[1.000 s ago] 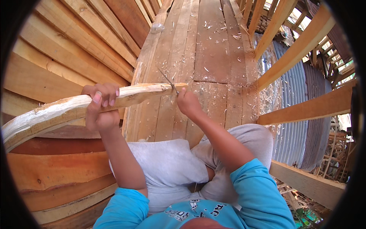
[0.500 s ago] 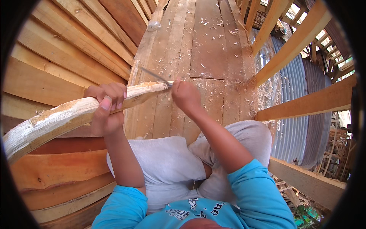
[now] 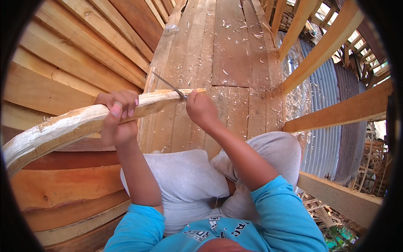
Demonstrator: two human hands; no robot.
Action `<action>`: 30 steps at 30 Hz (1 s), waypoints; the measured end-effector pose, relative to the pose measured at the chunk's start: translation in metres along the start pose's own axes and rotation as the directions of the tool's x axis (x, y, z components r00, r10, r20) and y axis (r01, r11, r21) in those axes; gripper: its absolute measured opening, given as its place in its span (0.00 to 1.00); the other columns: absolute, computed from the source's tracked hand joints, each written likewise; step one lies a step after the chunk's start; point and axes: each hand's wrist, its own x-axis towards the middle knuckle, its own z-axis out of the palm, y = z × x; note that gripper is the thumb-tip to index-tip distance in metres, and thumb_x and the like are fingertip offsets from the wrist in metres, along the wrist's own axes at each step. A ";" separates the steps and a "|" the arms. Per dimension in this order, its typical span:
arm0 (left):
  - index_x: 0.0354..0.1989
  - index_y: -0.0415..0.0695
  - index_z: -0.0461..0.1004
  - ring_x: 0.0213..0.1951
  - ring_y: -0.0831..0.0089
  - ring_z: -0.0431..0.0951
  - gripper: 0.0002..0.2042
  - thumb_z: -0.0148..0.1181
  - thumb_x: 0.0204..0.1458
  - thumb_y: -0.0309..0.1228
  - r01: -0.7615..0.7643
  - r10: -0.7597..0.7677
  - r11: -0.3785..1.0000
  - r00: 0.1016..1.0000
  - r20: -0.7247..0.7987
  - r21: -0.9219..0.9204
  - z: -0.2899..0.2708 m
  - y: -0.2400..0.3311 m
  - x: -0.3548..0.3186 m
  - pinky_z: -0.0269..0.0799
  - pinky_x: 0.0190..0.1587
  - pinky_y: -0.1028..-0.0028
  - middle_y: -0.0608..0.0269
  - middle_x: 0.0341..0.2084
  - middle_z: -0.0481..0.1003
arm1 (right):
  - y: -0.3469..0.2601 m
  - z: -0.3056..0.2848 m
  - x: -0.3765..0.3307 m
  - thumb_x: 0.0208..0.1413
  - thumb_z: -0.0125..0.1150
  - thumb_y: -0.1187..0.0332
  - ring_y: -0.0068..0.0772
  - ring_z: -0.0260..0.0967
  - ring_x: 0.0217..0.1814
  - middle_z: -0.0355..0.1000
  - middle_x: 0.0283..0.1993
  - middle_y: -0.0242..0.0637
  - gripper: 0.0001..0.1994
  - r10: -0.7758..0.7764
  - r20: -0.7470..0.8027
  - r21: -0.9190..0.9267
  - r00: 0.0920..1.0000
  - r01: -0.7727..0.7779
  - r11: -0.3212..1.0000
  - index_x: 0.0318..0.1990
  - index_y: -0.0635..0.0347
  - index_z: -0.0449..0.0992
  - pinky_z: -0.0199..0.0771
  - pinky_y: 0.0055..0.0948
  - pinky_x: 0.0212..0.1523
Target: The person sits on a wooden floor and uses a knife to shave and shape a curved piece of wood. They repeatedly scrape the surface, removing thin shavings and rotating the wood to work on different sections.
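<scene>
A long, curved piece of pale wood [image 3: 75, 119] slants from the left rim of the view up toward the middle, its surface roughly shaved. My left hand [image 3: 119, 115] is wrapped around it, thumb on the near side. In my right hand [image 3: 201, 109] is a knife [image 3: 170, 85]; its thin dark blade crosses the wood close to the far end and points up and left. The fist hides the knife's handle. The tip of the wood shows just beyond my right hand.
I sit with folded legs in light grey trousers [image 3: 180, 172] on a plank floor [image 3: 233, 63] strewn with shavings. Stacked boards [image 3: 63, 80] rise on the left. Wooden rails [image 3: 336, 109] and corrugated metal sheets [image 3: 323, 138] lie to the right. A small clear object [image 3: 171, 29] rests near the boards.
My right hand and the knife have shifted slightly left and down along the wood, baring its tip. The left hand keeps its grip in nearly the same place.
</scene>
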 end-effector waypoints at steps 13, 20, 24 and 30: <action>0.27 0.47 0.59 0.21 0.74 0.60 0.09 0.55 0.49 0.28 -0.028 0.028 1.000 0.999 0.037 -0.002 -0.004 -0.001 -0.004 0.61 0.33 0.69 0.67 0.16 0.60 | -0.034 -0.031 -0.007 0.64 0.34 0.56 0.63 0.72 0.40 0.74 0.35 0.61 0.28 -0.020 0.179 -0.072 0.984 0.033 0.997 0.30 0.71 0.77 0.70 0.53 0.44; 0.28 0.47 0.60 0.21 0.74 0.63 0.09 0.57 0.49 0.29 -0.041 0.042 0.999 0.998 0.054 -0.022 -0.003 -0.007 0.001 0.62 0.34 0.69 0.67 0.17 0.62 | 0.001 -0.012 0.009 0.64 0.33 0.56 0.66 0.71 0.40 0.73 0.35 0.64 0.28 0.060 0.046 -0.034 0.997 -0.059 0.998 0.30 0.72 0.76 0.69 0.54 0.44; 0.29 0.47 0.61 0.23 0.73 0.66 0.09 0.58 0.49 0.30 -0.015 0.026 0.996 0.991 0.134 -0.084 -0.008 -0.008 0.000 0.63 0.36 0.69 0.66 0.18 0.63 | 0.043 0.002 0.020 0.64 0.32 0.56 0.66 0.71 0.42 0.73 0.36 0.65 0.28 0.049 0.014 0.015 0.999 -0.050 0.999 0.31 0.72 0.76 0.69 0.54 0.46; 0.29 0.47 0.63 0.27 0.71 0.68 0.09 0.59 0.50 0.31 -0.006 0.000 0.997 0.998 -0.069 -0.081 -0.035 -0.009 0.004 0.64 0.40 0.68 0.65 0.19 0.65 | 0.042 0.019 0.028 0.65 0.33 0.53 0.65 0.72 0.42 0.73 0.35 0.65 0.30 0.101 0.048 0.006 0.994 -0.101 0.995 0.32 0.72 0.76 0.69 0.53 0.45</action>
